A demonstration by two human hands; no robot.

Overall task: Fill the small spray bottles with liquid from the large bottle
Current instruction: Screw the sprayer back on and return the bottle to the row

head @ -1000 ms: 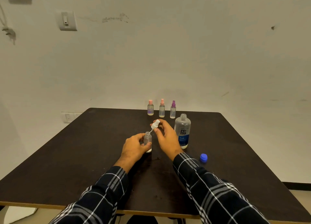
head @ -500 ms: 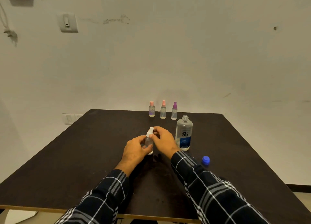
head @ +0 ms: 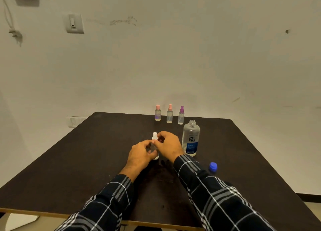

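Observation:
A small clear spray bottle (head: 155,157) stands on the dark table (head: 86,158) in the middle. My left hand (head: 139,155) grips its body. My right hand (head: 169,146) pinches its white spray cap (head: 155,136), which sits on the bottle's neck. The large clear bottle (head: 190,138) with a blue label stands uncapped just right of my right hand. Its blue cap (head: 213,166) lies on the table nearer to me. Three small spray bottles stand in a row at the back: a pink-capped one (head: 157,113), a second pink-capped one (head: 169,113) and a purple-capped one (head: 181,115).
The table's far edge meets a pale wall with a switch (head: 74,23) and a hanging plug (head: 15,34). A wall socket (head: 73,121) sits low beside the table's left corner. The table's front edge (head: 52,214) is close to me.
My right hand has lowered the white spray cap, with its tube, from above the small bottle down onto its neck. My left hand has kept hold of the bottle.

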